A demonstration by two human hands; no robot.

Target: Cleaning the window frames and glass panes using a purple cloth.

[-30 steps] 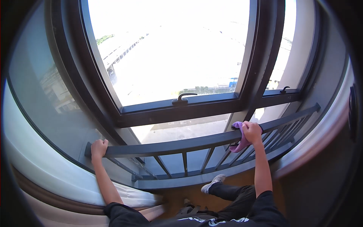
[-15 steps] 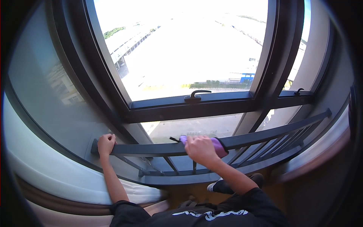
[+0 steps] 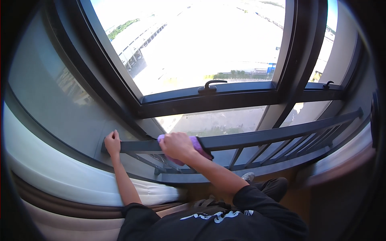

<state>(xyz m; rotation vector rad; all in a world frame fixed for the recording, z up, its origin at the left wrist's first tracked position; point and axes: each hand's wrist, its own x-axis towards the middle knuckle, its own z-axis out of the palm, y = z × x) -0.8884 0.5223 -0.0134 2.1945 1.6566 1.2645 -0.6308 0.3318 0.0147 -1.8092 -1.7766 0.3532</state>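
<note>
My right hand (image 3: 177, 145) is closed over a purple cloth (image 3: 200, 145) with a dark edge, pressing it on the top bar of a dark grey metal railing (image 3: 257, 137). Part of the cloth hangs down the near side of the bar, and my palm hides its middle. At the railing's left end, my left hand (image 3: 113, 143) is curled round the top bar, beside the side wall. Its fingertips are mostly out of sight.
Beyond the railing stands a dark-framed window with a black handle (image 3: 209, 86); a second handle (image 3: 328, 84) is farther right. White and brown curtains (image 3: 80, 172) hang at the left, and another curtain (image 3: 341, 154) hangs at the right. My shoe (image 3: 248, 176) shows below the railing.
My right hand has slid the purple cloth leftward along the top bar, closer to my left hand. The left hand keeps its place on the railing, while the view has shifted slightly.
</note>
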